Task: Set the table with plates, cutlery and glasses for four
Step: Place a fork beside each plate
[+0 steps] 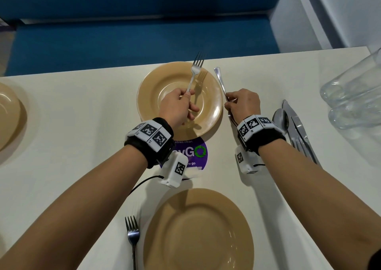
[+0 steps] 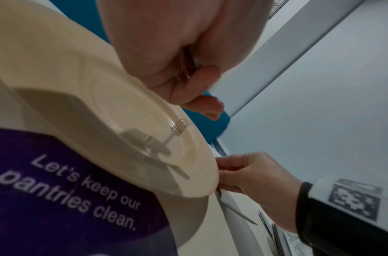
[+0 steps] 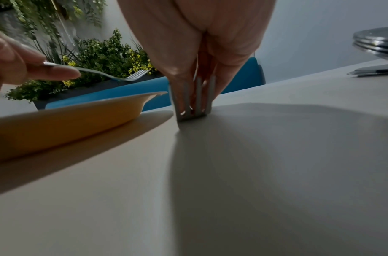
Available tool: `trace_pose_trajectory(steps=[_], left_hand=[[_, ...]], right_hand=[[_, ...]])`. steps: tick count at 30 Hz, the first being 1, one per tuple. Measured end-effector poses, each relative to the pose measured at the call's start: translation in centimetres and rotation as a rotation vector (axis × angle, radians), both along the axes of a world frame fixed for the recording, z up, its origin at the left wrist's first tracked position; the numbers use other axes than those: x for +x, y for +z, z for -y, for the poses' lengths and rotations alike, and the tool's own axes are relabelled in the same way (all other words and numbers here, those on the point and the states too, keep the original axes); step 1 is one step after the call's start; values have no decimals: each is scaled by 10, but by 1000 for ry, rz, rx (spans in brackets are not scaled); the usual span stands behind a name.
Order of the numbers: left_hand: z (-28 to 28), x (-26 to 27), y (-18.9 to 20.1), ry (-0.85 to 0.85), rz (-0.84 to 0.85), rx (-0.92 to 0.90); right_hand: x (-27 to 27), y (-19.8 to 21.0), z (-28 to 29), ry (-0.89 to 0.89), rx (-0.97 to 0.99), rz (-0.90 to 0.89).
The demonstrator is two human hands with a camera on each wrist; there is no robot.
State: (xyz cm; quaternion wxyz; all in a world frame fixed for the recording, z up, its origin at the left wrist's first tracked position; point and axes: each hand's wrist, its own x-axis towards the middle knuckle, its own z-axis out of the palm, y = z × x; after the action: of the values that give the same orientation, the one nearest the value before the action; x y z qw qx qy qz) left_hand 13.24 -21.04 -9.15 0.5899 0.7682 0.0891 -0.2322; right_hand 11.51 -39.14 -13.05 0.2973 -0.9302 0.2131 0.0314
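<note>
While the left hand holds a fork by its handle above the far beige plate, the tines point away from the person and throw a shadow on the plate. Its fingers are curled around the handle, with the thumb on top. The right hand pinches a second fork just beside the right rim of this plate; the handle end points away, and in the right wrist view the tines touch the white table under the palm.

Further right lies a group of spare cutlery (a spoon, knives and forks), and beside it stand clear glasses. Near the person there is another beige plate with a fork on its left side. A third plate shows at the left edge. Between the two middle plates sits a purple round sticker.
</note>
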Motion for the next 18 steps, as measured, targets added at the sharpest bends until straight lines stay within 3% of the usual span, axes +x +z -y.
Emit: trace_pose_trajectory(steps=[11, 18], left_hand=[[-1, 0, 0, 4, 0, 10], [-3, -1, 2, 21, -3, -8]], right_hand=[[6, 1, 2, -6, 55, 8], [5, 5, 8, -115, 103, 73]])
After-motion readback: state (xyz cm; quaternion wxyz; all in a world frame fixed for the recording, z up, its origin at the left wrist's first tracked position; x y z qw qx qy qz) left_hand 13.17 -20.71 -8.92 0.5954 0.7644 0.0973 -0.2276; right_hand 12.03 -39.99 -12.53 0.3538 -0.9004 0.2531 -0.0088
